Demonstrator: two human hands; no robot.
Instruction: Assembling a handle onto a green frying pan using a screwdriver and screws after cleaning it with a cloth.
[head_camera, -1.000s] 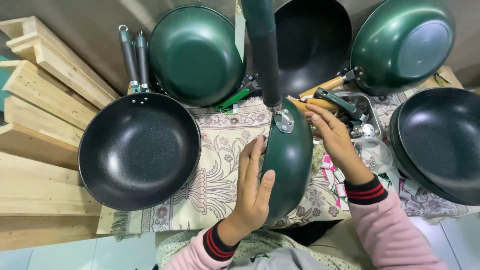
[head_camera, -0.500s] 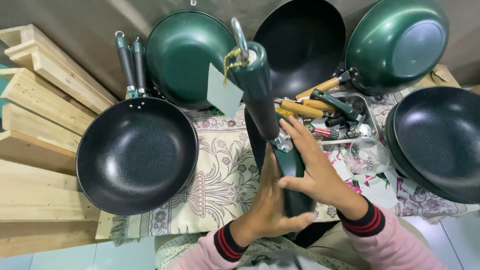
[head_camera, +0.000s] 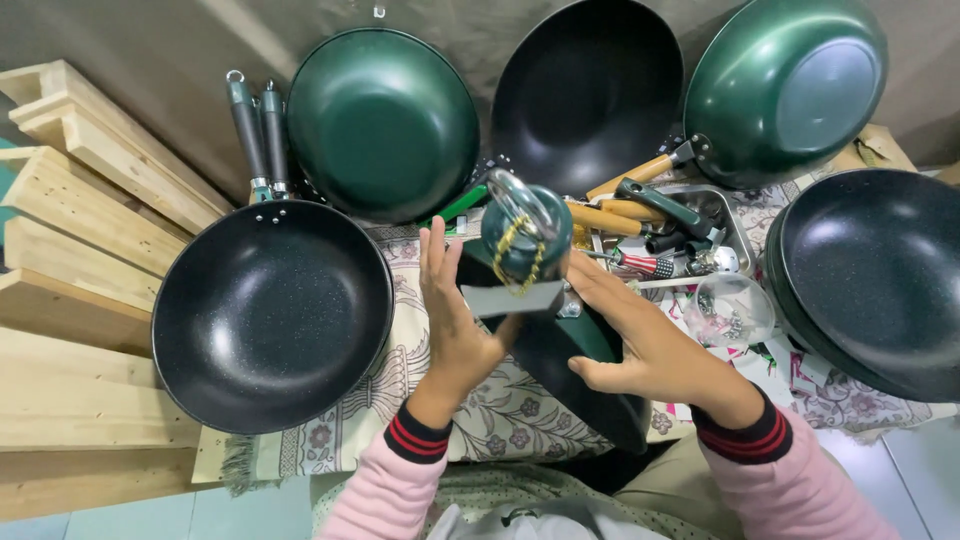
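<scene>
Right now both hands hold one green-backed frying pan (head_camera: 575, 375) up on its edge over the patterned cloth (head_camera: 380, 400), its handle (head_camera: 525, 235) pointing straight toward the camera so that the hanging ring, a gold cord and a grey tag (head_camera: 510, 298) fill the middle of the view. The left hand (head_camera: 455, 320) lies flat against the pan's left side, fingers straight and pressed together, thumb underneath. The right hand (head_camera: 640, 340) cups the right side near the handle's base, fingers curled and close together on the rim.

Left of it, a black non-stick pan (head_camera: 270, 315) lies face up on the cloth, beside a stack of wooden planks (head_camera: 70, 300). At the far side, more pans lean against the wall: a green one (head_camera: 385, 120), a dark one (head_camera: 590, 95) and another green one (head_camera: 785, 90). A further dark pan (head_camera: 875, 280) sits at the right.

Beyond the right hand a metal tray (head_camera: 715, 215) holds wooden- and green-handled tools, with a small clear bowl (head_camera: 728, 310) just near it.

As a judgement, the handle looks already mounted and tagged on the held pan; it is not yet set down among the others.
</scene>
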